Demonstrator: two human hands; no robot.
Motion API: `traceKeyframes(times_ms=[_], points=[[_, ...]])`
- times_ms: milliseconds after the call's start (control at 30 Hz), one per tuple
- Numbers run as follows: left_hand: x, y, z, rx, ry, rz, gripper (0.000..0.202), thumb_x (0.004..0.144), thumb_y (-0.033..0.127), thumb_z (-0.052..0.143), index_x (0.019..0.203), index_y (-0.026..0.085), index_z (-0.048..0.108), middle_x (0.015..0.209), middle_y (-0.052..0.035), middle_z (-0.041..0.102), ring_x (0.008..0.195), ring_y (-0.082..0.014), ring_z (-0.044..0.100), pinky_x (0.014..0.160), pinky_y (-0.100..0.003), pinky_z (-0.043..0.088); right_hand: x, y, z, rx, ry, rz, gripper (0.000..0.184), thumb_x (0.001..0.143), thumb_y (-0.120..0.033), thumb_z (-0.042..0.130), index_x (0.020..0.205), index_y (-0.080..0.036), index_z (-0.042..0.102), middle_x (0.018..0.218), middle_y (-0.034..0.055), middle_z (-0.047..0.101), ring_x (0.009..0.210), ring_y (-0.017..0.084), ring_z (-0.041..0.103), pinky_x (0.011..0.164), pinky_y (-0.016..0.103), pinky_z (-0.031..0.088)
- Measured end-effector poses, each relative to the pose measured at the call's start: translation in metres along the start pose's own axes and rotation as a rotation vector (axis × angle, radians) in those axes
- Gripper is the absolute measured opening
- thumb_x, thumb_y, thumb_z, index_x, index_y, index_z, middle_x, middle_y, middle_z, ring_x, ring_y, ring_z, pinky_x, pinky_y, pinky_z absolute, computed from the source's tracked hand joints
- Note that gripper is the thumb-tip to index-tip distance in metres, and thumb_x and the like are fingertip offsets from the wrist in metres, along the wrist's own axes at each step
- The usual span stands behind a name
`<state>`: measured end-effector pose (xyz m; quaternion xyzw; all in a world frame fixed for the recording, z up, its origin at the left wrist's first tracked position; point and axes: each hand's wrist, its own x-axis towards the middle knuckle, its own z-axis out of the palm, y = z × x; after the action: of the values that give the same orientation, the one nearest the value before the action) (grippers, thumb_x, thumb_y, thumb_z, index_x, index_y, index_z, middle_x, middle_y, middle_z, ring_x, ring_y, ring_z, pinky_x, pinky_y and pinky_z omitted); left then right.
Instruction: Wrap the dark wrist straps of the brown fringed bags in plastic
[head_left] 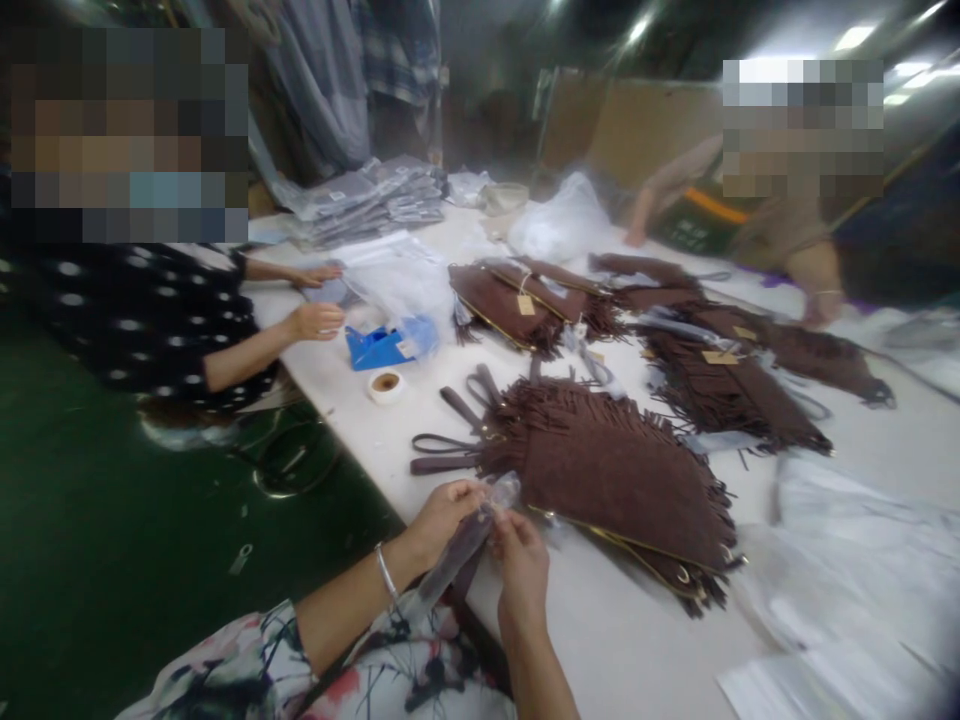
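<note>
At the near table edge, a narrow clear plastic sleeve [459,545] with a long dark strip inside, likely a strap, is pinched between both hands. My left hand [442,520] has its fingers closed on the upper part of the sleeve. Just to the right, my right hand [521,560] is closed on it too, fingertips close to the left ones. Beyond them lies a stack of brown fringed suede-like bags [622,470] with gold zips. Several brown wrist straps [446,445] stick out at the stack's left side.
More brown fringed bags [517,300] with tags lie farther back on the white table [360,430]. A blue tape dispenser [379,348] and a tape roll [385,387] sit near the left edge. Plastic bags [847,580] lie at right. Co-workers stand left and far right.
</note>
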<state>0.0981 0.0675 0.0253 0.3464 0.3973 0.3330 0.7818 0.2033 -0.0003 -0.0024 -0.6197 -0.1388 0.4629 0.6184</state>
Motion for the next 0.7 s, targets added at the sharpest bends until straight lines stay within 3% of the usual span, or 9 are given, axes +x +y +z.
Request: traceKeyframes(times_ms=[200,400,567,700], points=[[0.004,-0.002,0.000,-0.014,0.021,0.014,0.025,0.067,0.028,0.079,0.078,0.013,0.062,0.064,-0.0004,0.062,0.056,-0.0115,0.057,0.058,-0.023,0.042,-0.001,0.000,0.003,0.023,0.038,0.003,0.038,0.065,-0.047,0.078,0.083,-0.015,0.066,0.066,-0.0015,0.061,0.057,0.011,0.050,0.051,0.022,0.036],[0.010,-0.007,0.001,0.021,0.042,-0.003,0.022,0.063,0.022,0.077,0.076,0.013,0.061,0.063,-0.0002,0.061,0.055,-0.0114,0.055,0.055,-0.023,0.040,-0.002,0.002,0.006,0.058,0.107,0.025,0.042,0.060,-0.043,0.081,0.084,-0.013,0.065,0.067,-0.0012,0.063,0.055,0.011,0.050,0.052,0.022,0.038],[0.014,-0.012,0.000,0.114,0.127,0.091,0.017,0.063,0.020,0.074,0.072,0.013,0.061,0.064,-0.0003,0.060,0.059,-0.0113,0.053,0.059,-0.023,0.039,-0.010,-0.002,0.010,-0.180,0.142,-0.170,0.039,0.071,-0.049,0.072,0.087,-0.014,0.067,0.076,0.0038,0.068,0.067,0.016,0.057,0.063,0.027,0.044],[0.013,-0.014,0.000,0.198,0.130,0.126,0.015,0.067,0.024,0.071,0.075,0.014,0.063,0.066,0.0002,0.060,0.061,-0.0118,0.052,0.060,-0.023,0.039,-0.015,-0.011,0.005,-0.362,0.082,-0.290,0.037,0.079,-0.049,0.064,0.092,-0.015,0.070,0.087,0.0071,0.071,0.078,0.020,0.061,0.074,0.030,0.045]])
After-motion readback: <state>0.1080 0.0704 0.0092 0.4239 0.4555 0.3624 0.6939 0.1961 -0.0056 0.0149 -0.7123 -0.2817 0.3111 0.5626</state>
